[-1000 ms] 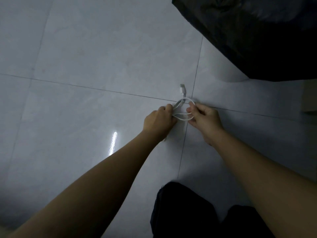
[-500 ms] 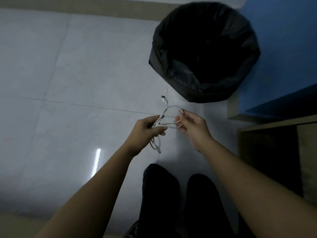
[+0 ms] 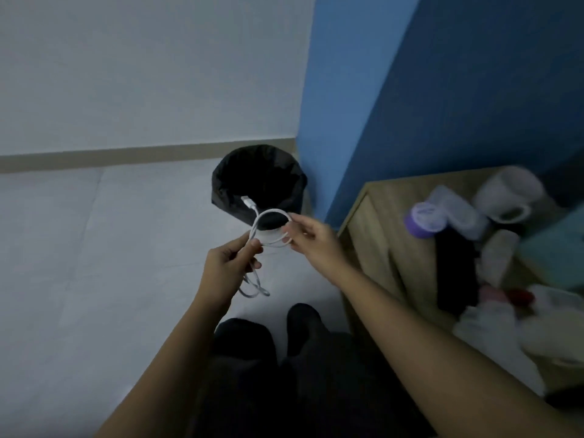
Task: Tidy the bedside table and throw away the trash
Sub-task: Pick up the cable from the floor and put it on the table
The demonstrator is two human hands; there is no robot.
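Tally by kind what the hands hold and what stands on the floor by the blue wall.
White cable, held by both the left hand and right hand: 1
Black-lined trash bin on the floor: 1
Total: 2

hands 2: left hand (image 3: 228, 269), right hand (image 3: 311, 240) | white cable (image 3: 256, 223) 1 | black-lined bin (image 3: 286, 172) 1 | wooden bedside table (image 3: 384, 229) 1 | white mug (image 3: 508, 194) 1 | purple-capped bottle (image 3: 442, 216) 1
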